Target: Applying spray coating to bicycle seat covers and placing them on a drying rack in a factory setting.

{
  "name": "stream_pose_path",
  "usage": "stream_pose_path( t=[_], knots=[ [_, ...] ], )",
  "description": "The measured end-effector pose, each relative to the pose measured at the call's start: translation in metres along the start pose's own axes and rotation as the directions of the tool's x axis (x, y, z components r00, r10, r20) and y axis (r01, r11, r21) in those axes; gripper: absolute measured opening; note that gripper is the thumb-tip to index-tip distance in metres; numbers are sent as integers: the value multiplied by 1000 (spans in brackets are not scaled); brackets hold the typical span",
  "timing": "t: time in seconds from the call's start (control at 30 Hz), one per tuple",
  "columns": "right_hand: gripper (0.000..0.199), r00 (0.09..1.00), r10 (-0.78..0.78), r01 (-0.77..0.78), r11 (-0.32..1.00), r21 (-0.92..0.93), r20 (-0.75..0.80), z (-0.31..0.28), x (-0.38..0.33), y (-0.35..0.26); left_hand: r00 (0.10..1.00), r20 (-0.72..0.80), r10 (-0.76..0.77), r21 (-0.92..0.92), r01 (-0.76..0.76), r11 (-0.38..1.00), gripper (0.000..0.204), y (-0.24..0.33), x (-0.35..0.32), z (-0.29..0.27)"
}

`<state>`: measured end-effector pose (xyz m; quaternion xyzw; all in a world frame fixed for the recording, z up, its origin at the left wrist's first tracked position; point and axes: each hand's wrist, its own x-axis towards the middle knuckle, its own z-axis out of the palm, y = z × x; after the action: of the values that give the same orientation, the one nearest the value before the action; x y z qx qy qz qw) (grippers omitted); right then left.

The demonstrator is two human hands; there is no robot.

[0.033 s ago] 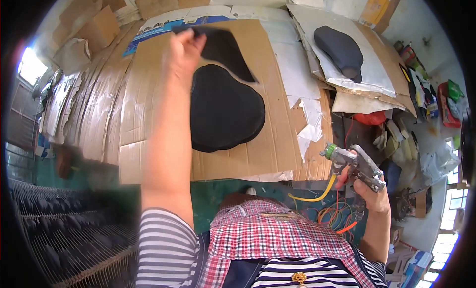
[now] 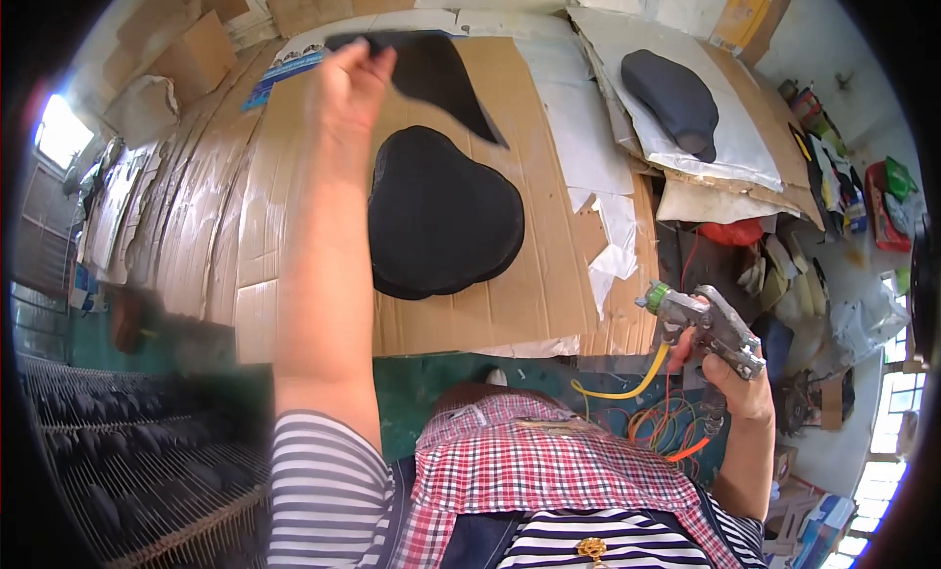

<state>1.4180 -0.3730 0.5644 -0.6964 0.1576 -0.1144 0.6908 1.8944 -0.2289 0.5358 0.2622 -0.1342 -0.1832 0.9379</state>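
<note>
— What is the left hand [image 2: 345,79] on?

— It pinches the near edge of a thin, flat black sheet with a pointed tip [image 2: 431,74], lying at the far edge of the surface [image 2: 294,275], which is covered in brown corrugated cardboard. Fingers are closed on the sheet's edge, thumb side toward the sheet. The arm stretches straight out from the striped sleeve [image 2: 323,481], bare forearm running up the left half of the cardboard.

— And the black pieces, how many?

— Three. The sheet in the hand; one rounded, heart-like black foam pad [image 2: 441,216] lying flat in the middle of the surface, just near of the sheet and just right of the forearm; and one dark grey padded seat shape [image 2: 671,98] on white paper [image 2: 725,138] toward the far right corner, well apart from the other two.

— The right hand [image 2: 735,383]?

— Off the surface's near right corner, held low beside the body. It is wrapped around the grip of one metal spray gun [image 2: 701,324], nozzle pointing left toward the cardboard edge. A yellow hose [image 2: 627,388] curves from under it, and orange coiled tubing [image 2: 667,432] lies below.

— Anything else?

— A checked red-and-white cloth [image 2: 529,471] over the person's front.
</note>
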Motion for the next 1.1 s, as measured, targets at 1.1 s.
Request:
stream_pose_path(
  t=[1.1],
  knots=[
    [56, 976, -23, 5, 996, -85, -215, 51, -11, -23, 849, -206, 486, -180, -521, 834, 16, 249, -265, -129]
  ],
)
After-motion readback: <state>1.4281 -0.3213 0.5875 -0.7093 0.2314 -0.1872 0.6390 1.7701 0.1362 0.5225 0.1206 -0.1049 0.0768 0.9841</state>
